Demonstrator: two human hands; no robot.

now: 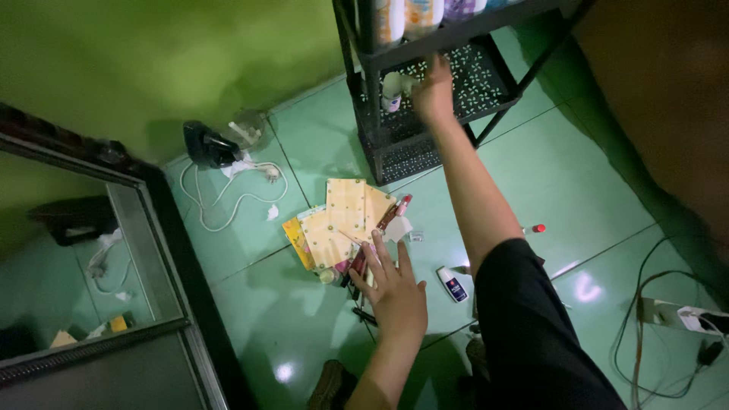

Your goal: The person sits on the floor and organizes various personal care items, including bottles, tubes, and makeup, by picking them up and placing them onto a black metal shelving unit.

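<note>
My left hand hovers with fingers spread over a pile on the green tiled floor. In the pile are yellow dotted cardboard pieces, a red-capped tube and small dark sticks. My right hand reaches far out to the lower tier of a black perforated metal rack, beside a small white bottle. Something pale lies between the bottle and my fingers; whether I grip it is unclear. My black sleeve covers the floor beneath it.
A small white bottle with a dark label and a red-capped item lie near my arm. A black hair dryer with a white cord sits by the wall. A black-framed mirror leans at left; a power strip with cables lies at right.
</note>
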